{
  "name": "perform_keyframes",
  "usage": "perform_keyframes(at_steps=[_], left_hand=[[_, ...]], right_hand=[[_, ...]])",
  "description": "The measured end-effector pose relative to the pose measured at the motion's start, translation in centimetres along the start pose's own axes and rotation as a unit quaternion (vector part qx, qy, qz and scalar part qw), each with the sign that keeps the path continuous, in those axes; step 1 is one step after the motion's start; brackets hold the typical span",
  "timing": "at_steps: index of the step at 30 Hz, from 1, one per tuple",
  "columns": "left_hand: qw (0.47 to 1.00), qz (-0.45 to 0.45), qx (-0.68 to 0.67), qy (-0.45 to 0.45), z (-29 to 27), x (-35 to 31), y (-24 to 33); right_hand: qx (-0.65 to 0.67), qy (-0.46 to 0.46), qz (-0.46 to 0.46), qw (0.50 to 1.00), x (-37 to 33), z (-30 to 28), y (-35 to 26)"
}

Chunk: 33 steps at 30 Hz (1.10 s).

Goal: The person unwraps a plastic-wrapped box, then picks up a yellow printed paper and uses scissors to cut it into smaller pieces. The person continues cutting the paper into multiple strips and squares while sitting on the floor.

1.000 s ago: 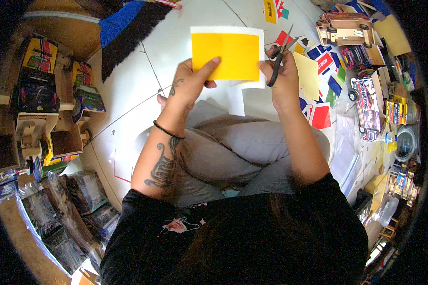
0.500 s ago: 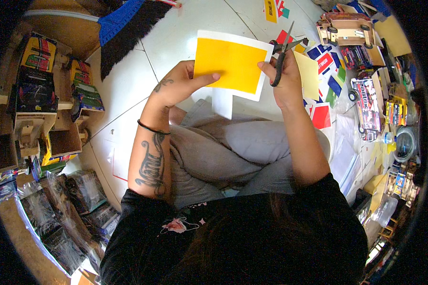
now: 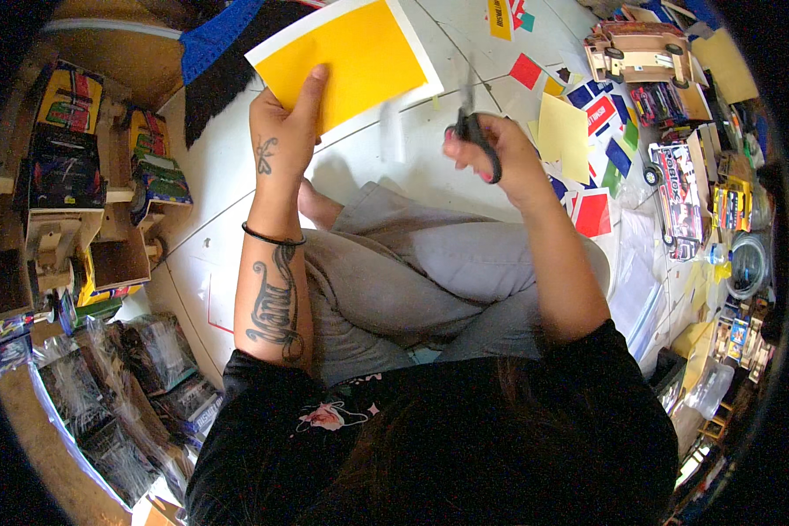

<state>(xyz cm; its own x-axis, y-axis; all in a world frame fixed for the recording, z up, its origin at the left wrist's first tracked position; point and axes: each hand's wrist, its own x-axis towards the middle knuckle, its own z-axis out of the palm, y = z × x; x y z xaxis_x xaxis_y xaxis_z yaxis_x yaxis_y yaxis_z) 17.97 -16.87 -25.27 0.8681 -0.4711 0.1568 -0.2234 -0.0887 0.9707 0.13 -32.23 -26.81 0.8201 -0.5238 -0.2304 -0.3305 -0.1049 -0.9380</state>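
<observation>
My left hand [image 3: 284,133] grips a yellow rectangular sheet with a white border [image 3: 364,66] by its lower left side, the thumb lying on the yellow face. The sheet is tilted, its right end higher than its left. To the right of it, my right hand [image 3: 510,156] is closed around the black handles of a pair of scissors [image 3: 475,133]. The scissors point away from me, and their blades are smeared by motion. A blurred white strip [image 3: 393,131] shows below the sheet, between the two hands; whether it is attached cannot be told.
Coloured paper cutouts and a pale yellow sheet [image 3: 563,138] lie on the tiled floor at right. Wooden toy trucks [image 3: 636,54] stand beyond them. More toy trucks [image 3: 66,167] sit at left above plastic-wrapped dark packages [image 3: 118,386]. A black furry mat [image 3: 228,79] lies far left.
The yellow sheet has moved up and left with my left hand and turned. My right hand has let go of its edge and shifted slightly left and down with the scissors.
</observation>
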Motion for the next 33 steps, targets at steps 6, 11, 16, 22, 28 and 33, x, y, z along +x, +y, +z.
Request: perform_keyframes(at_steps=[6, 11, 16, 22, 28, 33], left_hand=[[0.999, 0.036, -0.017, 0.013, -0.16, 0.03, -0.23], [0.996, 0.076, -0.044, 0.024, 0.13, 0.05, -0.3], [0.997, 0.073, -0.013, 0.008, 0.24, -0.3, -0.08], [0.996, 0.088, -0.011, -0.021, 0.54, -0.66, 0.26], [0.998, 0.057, 0.011, -0.029, 0.24, -0.75, 0.6], [0.998, 0.055, 0.014, -0.026, 0.27, -0.79, 0.64]], right_hand=[[-0.103, -0.089, 0.032, 0.99, -0.5, 0.87, -0.4], [-0.141, -0.081, 0.044, 0.986, -0.32, 0.57, -0.32], [-0.131, -0.051, 0.028, 0.99, -0.29, 0.52, -0.17], [-0.089, 0.001, 0.022, 0.996, -0.15, 0.9, 0.37], [-0.128, 0.036, 0.008, 0.991, -0.07, 0.94, 0.24], [-0.162, 0.047, -0.008, 0.986, -0.44, 1.0, -0.24]])
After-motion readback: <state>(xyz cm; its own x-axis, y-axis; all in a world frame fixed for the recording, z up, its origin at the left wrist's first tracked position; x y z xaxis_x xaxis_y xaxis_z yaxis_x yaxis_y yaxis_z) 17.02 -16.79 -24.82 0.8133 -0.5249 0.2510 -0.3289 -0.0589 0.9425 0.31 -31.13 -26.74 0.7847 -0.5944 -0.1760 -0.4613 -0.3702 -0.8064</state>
